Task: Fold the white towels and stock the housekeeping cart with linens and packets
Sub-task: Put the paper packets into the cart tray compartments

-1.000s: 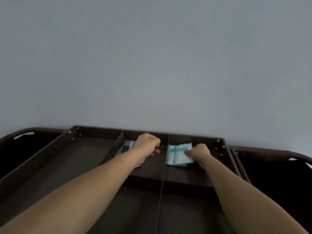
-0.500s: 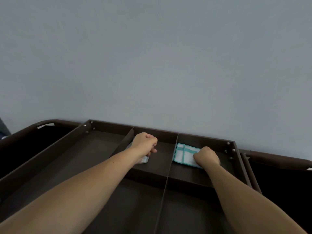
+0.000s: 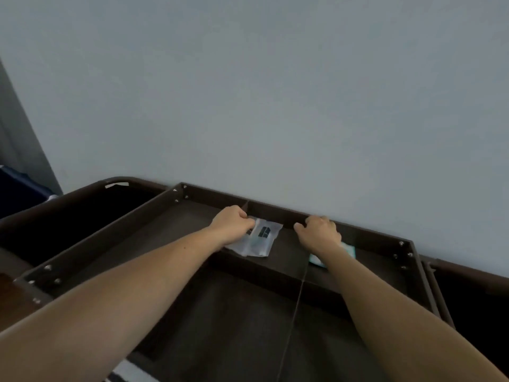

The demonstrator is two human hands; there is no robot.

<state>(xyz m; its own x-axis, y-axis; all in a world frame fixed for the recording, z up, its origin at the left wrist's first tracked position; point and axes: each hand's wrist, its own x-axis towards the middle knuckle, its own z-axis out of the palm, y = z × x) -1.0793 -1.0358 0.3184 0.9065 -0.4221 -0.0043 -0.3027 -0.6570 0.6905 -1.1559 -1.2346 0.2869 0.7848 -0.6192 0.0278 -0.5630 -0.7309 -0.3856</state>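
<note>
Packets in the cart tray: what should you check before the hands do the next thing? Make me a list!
1. Clear packets in the middle compartment: ok.
2. Left hand has a firm grip on the clear packets: ok.
3. Clear packets lying flat: cannot tell, the hand hides one end.
4. Teal packet in the right compartment: ok.
5. Right hand free of the teal packet: cannot tell, its curled fingers and wrist cover most of it.
</note>
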